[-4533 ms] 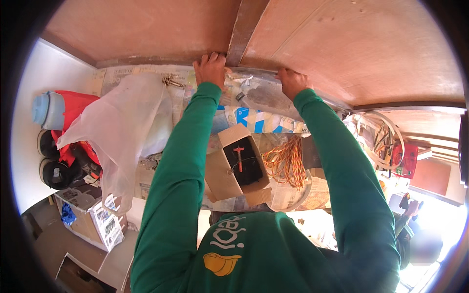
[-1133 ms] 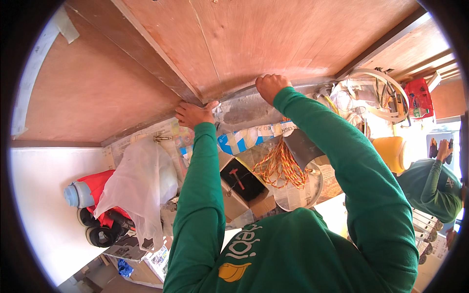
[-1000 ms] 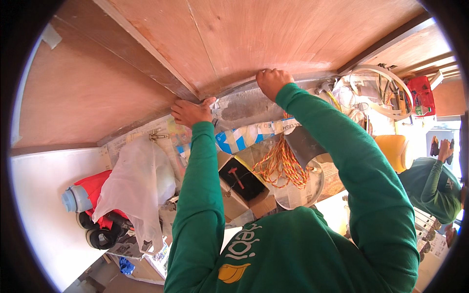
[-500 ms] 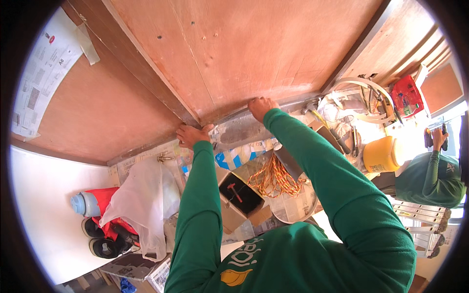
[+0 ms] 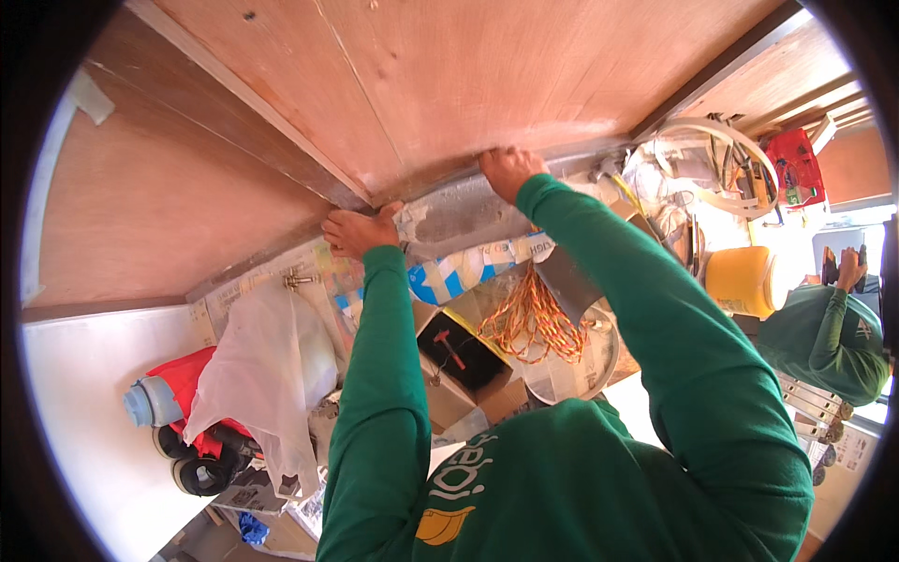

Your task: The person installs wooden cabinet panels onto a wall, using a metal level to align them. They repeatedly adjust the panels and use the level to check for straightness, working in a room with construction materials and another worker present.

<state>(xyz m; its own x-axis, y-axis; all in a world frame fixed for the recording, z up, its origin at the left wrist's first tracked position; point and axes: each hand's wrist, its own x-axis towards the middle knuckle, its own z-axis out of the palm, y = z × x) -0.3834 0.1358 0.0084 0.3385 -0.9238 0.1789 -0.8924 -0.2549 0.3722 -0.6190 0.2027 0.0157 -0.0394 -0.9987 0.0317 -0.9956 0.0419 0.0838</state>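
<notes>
My left hand [image 5: 361,232] rests at the foot of the brown wooden panel [image 5: 487,84], near a vertical batten [image 5: 253,103]. Its fingers are apart and its thumb stretches towards the right. Farther right, my right hand [image 5: 512,174] is at the panel's lower edge with its fingers curled; whatever lies under them is hidden. Between the hands runs a narrow brownish edge strip [image 5: 440,195], above a grey, dusty ledge [image 5: 468,220]. Below, between my forearms, lie an orange twisted cord [image 5: 534,318] and an open box [image 5: 473,361] with a small red-headed hammer [image 5: 449,348] in it.
A white plastic bag [image 5: 257,365] and a light-blue-lidded bottle [image 5: 150,401] stand at left. On the right are a coiled pale strip [image 5: 763,178], a red case [image 5: 796,167] and a yellow container [image 5: 744,281]. A co-worker in green [image 5: 824,337] is at the far right, beside a ladder [image 5: 810,403].
The view has shifted slightly, so the panel sits higher in the picture. Both hands stay along the panel's lower edge, with little change in their grip.
</notes>
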